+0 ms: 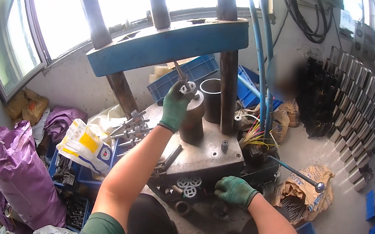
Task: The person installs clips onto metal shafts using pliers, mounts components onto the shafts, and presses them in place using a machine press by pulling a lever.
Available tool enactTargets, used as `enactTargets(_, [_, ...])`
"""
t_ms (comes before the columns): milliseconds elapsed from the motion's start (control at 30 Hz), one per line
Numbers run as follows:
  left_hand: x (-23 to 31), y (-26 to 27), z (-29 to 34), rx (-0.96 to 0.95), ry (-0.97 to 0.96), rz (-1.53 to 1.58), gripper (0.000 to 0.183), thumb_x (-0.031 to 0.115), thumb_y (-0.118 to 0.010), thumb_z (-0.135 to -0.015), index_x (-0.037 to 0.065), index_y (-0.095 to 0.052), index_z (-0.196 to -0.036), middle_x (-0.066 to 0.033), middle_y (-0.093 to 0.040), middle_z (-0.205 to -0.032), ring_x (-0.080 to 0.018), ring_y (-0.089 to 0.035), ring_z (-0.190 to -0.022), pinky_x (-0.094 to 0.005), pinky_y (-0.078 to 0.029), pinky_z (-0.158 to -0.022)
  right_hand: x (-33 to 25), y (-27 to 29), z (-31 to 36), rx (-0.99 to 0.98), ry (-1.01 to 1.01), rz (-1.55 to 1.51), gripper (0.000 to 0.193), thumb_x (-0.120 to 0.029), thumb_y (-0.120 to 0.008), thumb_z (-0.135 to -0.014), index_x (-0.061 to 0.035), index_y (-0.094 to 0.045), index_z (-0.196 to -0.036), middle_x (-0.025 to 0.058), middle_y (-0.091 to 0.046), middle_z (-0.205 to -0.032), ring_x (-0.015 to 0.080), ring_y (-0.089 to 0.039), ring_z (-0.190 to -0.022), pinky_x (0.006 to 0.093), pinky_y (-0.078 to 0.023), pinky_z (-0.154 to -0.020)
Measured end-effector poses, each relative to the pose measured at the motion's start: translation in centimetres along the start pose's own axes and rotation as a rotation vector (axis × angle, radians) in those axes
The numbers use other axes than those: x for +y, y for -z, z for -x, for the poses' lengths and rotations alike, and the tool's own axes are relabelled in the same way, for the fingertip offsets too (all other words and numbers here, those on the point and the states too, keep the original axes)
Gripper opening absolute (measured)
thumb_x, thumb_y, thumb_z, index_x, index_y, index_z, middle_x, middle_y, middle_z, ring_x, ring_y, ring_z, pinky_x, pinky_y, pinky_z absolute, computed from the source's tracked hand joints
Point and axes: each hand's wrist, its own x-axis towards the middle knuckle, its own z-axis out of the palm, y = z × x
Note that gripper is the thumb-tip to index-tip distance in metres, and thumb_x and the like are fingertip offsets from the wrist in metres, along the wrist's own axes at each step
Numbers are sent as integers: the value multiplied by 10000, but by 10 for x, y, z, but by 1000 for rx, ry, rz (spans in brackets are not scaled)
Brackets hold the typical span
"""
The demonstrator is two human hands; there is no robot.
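My left hand [175,109], in a green glove, is closed round a spoked metal disc with a shaft [187,86]. It holds this part by the top of an upright dark steel cylinder [193,125] on the press bed [210,157]. Above it spans the blue crossbeam [169,48] of the press. My right hand [234,190], gloved alike, is curled at the front edge of the bed; whatever its fingers hold is hidden. Several spoked discs [189,191] lie to its left.
Metal shaft parts [134,126] are piled left of the bed. A lever with a ball end [318,187] juts out at right, above a torn paper sack of rods [303,204]. Purple sacks [19,173] stand at left. Stacked metal tubes [356,104] line the right wall.
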Motion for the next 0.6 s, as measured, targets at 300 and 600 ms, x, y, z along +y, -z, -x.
enactTargets(300, [-40, -3, -41, 41, 119, 171, 482, -75, -703, -981, 36, -579, -1433, -80, -731, -1142, -132, -648, -879, -287, -570, -768, -9, 7, 2, -77, -29, -9, 377, -362, -677, -944, -69, -769, -1164, 190, -730, -1117, 397, -679, -1103, 481, -533, -984])
enactTargets(600, [-30, -15, -44, 84, 264, 243, 512, -75, -697, -980, 95, -597, -1453, -86, -726, -1098, -138, -668, -840, -308, -589, -657, -8, 2, 15, -95, -27, 3, 389, -361, -647, -957, -64, -763, -1181, 186, -735, -1162, 384, -672, -1143, 480, -523, -1019])
